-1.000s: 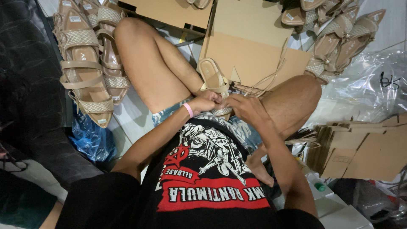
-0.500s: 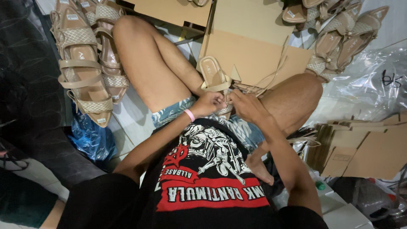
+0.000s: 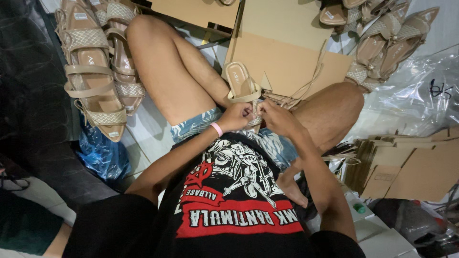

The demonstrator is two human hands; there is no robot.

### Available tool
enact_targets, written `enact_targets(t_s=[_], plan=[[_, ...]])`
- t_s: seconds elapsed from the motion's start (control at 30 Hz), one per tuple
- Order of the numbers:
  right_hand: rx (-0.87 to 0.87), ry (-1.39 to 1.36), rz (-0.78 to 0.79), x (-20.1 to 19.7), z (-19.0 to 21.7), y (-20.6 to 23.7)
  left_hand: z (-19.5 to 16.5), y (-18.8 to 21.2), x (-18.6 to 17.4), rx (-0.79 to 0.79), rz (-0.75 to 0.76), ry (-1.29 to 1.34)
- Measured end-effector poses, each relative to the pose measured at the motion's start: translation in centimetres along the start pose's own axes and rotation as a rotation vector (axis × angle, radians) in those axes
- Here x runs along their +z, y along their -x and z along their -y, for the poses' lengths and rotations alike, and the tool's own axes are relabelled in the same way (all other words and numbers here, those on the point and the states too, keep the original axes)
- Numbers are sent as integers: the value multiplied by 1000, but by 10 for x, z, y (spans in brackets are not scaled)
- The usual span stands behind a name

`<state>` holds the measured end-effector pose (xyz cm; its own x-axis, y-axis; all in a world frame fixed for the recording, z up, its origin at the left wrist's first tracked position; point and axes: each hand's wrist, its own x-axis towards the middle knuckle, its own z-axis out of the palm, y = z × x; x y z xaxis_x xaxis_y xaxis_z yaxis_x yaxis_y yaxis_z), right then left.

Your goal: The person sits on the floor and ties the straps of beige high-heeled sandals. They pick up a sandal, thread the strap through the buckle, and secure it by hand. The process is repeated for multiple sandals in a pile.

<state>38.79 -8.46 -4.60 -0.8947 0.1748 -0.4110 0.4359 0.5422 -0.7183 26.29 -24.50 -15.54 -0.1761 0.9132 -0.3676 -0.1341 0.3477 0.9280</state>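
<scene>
A beige flat sandal [image 3: 242,85] with a strap rests between my knees, pointing away from me. My left hand [image 3: 235,116], with a pink band at the wrist, pinches the sandal's near end. My right hand [image 3: 277,117] meets it there, fingers closed on the same woven part of the sandal. Loose beige straps [image 3: 296,93] trail from the sandal over a flat cardboard sheet [image 3: 287,57]. I sit on the floor with bare knees raised.
Several finished beige sandals [image 3: 93,71] lie in a row at the left, more [image 3: 382,43] at the top right. A stack of folded cardboard boxes [image 3: 406,165] sits at the right, clear plastic bags [image 3: 420,95] behind it, a blue bag [image 3: 103,155] at the left.
The sandal and both hands sit slightly lower and nearer my lap than a second ago; the fingers keep working at its near end.
</scene>
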Motion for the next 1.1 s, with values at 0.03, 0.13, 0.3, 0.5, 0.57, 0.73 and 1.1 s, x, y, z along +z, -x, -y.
enact_targets(t_s=[0.03, 0.13, 0.3, 0.5, 0.57, 0.73, 1.1], plan=[[44, 2, -24, -2, 4, 2, 4, -1, 0, 19, -3, 17], [-66, 28, -158, -9, 13, 6, 12, -5, 0, 1, 11, 101], [-370, 172, -282, -14, 14, 12, 10, -10, -3, -26, 57, 201], [-370, 300, -266, -1, 1, 7, 5, -9, -6, -73, 60, 144], [-362, 412, -260, 4, 0, 6, 4, -7, -5, -39, 65, 135], [-264, 504, -142, 5, 4, 4, -4, -3, -5, 55, 35, 29], [-259, 620, 82, -5, 11, -5, -26, 2, -7, -75, -28, -254]])
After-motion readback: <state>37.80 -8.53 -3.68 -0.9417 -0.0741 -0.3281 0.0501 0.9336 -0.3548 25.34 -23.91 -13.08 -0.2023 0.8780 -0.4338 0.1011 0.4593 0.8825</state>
